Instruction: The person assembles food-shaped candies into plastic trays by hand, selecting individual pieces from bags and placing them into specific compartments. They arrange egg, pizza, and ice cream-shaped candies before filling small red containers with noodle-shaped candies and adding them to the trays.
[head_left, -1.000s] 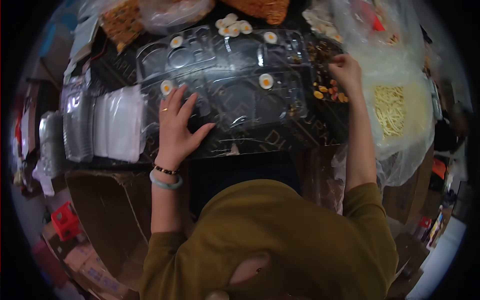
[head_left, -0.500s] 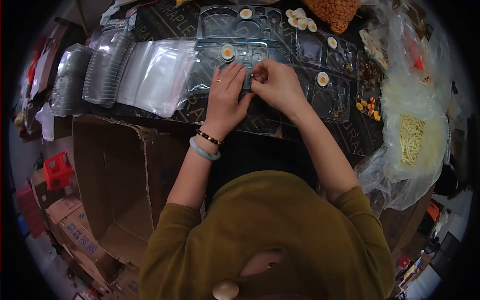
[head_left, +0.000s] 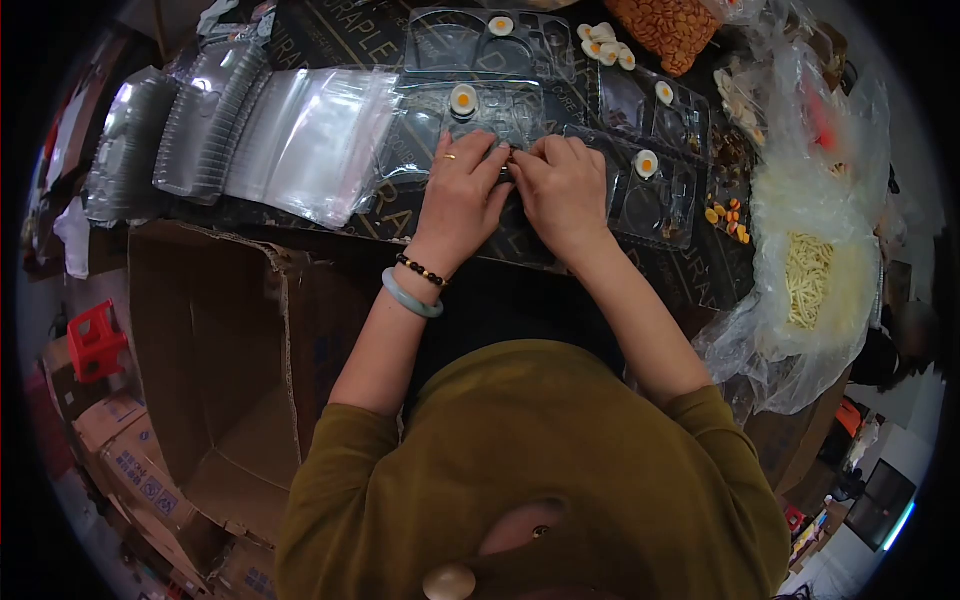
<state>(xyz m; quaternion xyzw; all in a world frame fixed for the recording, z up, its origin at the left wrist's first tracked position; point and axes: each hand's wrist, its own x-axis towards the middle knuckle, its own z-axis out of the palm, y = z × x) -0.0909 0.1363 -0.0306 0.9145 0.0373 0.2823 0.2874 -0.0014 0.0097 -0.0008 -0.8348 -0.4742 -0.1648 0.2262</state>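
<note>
Both hands meet at the right side of a clear plastic tray [head_left: 415,120] with moulded hollows. My left hand [head_left: 460,195] has its fingers bent over the tray's near part, the thumb apart along the edge. The fingers of my right hand [head_left: 565,195] are pinched together beside the left fingertips, around a small dark brown bit that is mostly hidden. A miniature fried egg [head_left: 463,100] sits in the tray just beyond my left fingers. Another clear tray [head_left: 425,45] behind it holds a fried egg [head_left: 501,26] too.
Further clear trays [head_left: 655,222] with eggs lie right. Loose toy eggs [head_left: 606,45], orange pieces [head_left: 730,218], an orange-filled bag [head_left: 665,35] and yellow strips [head_left: 808,280] in plastic surround them. Left are plastic bags [head_left: 305,145] and stacked trays [head_left: 205,130]; a cardboard box [head_left: 215,350] stands below.
My right hand has turned and closed in on the left fingertips, knuckles now upward. My left fingers have bent more toward the right. The view has shifted slightly.
</note>
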